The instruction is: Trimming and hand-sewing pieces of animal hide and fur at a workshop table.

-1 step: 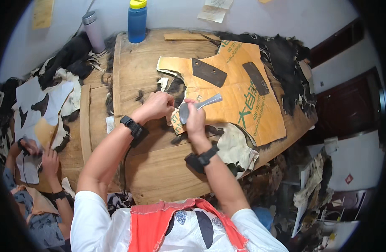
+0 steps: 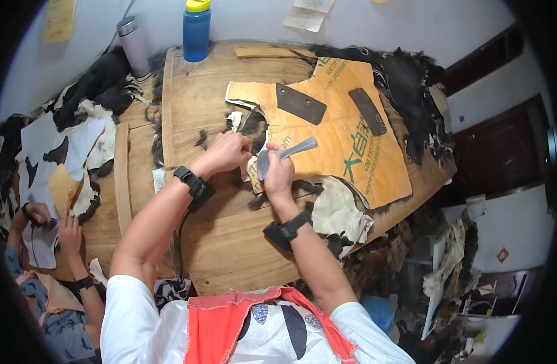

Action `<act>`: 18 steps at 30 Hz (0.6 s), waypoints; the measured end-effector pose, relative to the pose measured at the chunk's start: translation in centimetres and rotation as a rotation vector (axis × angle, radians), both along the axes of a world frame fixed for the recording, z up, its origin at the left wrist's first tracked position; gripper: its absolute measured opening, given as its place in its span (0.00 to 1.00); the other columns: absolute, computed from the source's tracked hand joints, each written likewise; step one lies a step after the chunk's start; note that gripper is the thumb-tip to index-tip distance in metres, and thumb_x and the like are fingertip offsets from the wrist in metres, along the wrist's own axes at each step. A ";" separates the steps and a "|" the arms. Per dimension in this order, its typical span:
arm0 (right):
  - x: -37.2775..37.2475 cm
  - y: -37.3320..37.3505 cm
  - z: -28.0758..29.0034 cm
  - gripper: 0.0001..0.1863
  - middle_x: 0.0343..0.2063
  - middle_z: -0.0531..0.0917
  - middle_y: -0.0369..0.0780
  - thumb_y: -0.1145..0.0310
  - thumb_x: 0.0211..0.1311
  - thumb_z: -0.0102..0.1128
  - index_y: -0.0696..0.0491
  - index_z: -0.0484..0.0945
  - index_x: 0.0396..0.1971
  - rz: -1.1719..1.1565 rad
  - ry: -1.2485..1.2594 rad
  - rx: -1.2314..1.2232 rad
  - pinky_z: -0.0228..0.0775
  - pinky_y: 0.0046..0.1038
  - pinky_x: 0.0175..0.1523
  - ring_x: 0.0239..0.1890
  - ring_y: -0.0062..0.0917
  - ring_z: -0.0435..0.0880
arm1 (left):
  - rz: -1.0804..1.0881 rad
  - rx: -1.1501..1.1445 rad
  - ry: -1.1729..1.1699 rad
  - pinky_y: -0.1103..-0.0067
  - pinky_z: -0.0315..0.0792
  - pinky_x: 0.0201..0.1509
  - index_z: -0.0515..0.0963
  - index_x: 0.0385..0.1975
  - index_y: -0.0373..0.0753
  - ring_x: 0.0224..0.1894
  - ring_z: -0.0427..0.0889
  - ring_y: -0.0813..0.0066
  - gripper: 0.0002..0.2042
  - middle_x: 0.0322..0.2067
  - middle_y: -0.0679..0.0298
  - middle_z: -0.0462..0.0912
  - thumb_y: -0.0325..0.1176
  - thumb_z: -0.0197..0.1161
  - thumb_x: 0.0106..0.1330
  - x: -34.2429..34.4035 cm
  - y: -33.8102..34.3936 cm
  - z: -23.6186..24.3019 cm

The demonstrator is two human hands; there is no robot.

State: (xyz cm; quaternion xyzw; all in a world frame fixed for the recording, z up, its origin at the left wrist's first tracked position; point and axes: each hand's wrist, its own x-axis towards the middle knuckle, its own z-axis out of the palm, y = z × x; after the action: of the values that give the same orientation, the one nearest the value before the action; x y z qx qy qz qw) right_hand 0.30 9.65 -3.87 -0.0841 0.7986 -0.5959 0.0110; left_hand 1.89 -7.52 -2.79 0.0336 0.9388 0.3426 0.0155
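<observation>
My left hand (image 2: 230,150) is closed, fingers pinched at the edge of a black-and-white fur hide (image 2: 252,125). What exactly lies between the fingertips is partly hidden. Close beside it, my right hand (image 2: 280,173) grips a grey knife-like tool (image 2: 301,147) with a rounded head and a flared tail. The tool's head is at the cut-out side of an orange paper pattern (image 2: 327,148), which lies over the hide. Two dark flat weights (image 2: 301,104) rest on the pattern. Pale hide (image 2: 339,212) shows below its lower edge.
The wooden table (image 2: 230,255) carries fur scraps (image 2: 406,79) along its back right. A blue bottle (image 2: 196,35) and a pink flask (image 2: 133,48) stand at the back. At left, a co-worker's hands (image 2: 70,233) are over a white pattern (image 2: 54,145).
My right hand and the grey tool have shifted very slightly left. My left hand stays at the hide's edge. The co-worker's hand at left has moved a little.
</observation>
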 end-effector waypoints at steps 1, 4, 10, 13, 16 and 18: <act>0.6 -0.4 -0.2 0.18 0.36 0.85 0.49 0.62 0.69 0.46 0.60 0.80 0.44 -0.010 0.004 0.008 0.75 0.40 0.48 0.39 0.41 0.85 | 0.019 0.003 0.010 0.62 0.75 0.39 0.84 0.30 0.36 0.34 0.83 0.50 0.08 0.27 0.50 0.84 0.35 0.66 0.56 -0.2 -0.3 -0.6; 2.1 -1.8 0.4 0.19 0.36 0.85 0.55 0.64 0.65 0.46 0.64 0.81 0.41 -0.057 0.045 0.088 0.72 0.42 0.50 0.41 0.48 0.84 | 0.015 0.009 0.028 0.62 0.75 0.39 0.84 0.29 0.37 0.34 0.84 0.50 0.08 0.28 0.50 0.84 0.35 0.66 0.56 -0.2 -1.0 -1.0; 2.4 -2.6 0.5 0.18 0.31 0.84 0.57 0.65 0.63 0.48 0.62 0.83 0.36 -0.158 0.095 0.272 0.72 0.45 0.48 0.39 0.53 0.83 | -0.062 0.001 0.064 0.62 0.71 0.39 0.83 0.27 0.39 0.36 0.83 0.51 0.06 0.28 0.53 0.85 0.33 0.66 0.54 -0.4 -0.7 -0.8; 2.7 -3.0 0.5 0.17 0.29 0.84 0.56 0.64 0.63 0.48 0.59 0.84 0.36 -0.187 0.060 0.311 0.72 0.46 0.47 0.38 0.53 0.83 | -0.075 -0.002 0.102 0.63 0.68 0.41 0.83 0.25 0.40 0.37 0.81 0.53 0.05 0.28 0.56 0.84 0.33 0.66 0.52 -0.2 -0.8 -1.4; 2.8 -3.7 1.0 0.17 0.28 0.84 0.56 0.63 0.63 0.49 0.58 0.84 0.37 -0.249 0.060 0.371 0.72 0.46 0.46 0.37 0.53 0.83 | -0.095 0.042 0.202 0.65 0.66 0.43 0.82 0.24 0.41 0.39 0.80 0.55 0.04 0.28 0.59 0.83 0.33 0.67 0.51 0.1 -1.0 -2.5; 2.5 -4.1 1.1 0.17 0.29 0.84 0.56 0.63 0.63 0.49 0.57 0.84 0.38 -0.270 0.048 0.418 0.72 0.46 0.46 0.38 0.53 0.83 | -0.115 0.074 0.269 0.66 0.66 0.44 0.81 0.24 0.41 0.39 0.79 0.56 0.05 0.28 0.60 0.82 0.33 0.67 0.51 0.0 -1.3 -2.7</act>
State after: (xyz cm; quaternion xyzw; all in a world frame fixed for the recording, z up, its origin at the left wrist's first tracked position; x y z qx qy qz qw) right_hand 2.81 5.58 -2.74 0.0135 0.9084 -0.4118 -0.0704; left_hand 1.91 -8.78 -5.51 0.1333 0.9157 0.3677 -0.0919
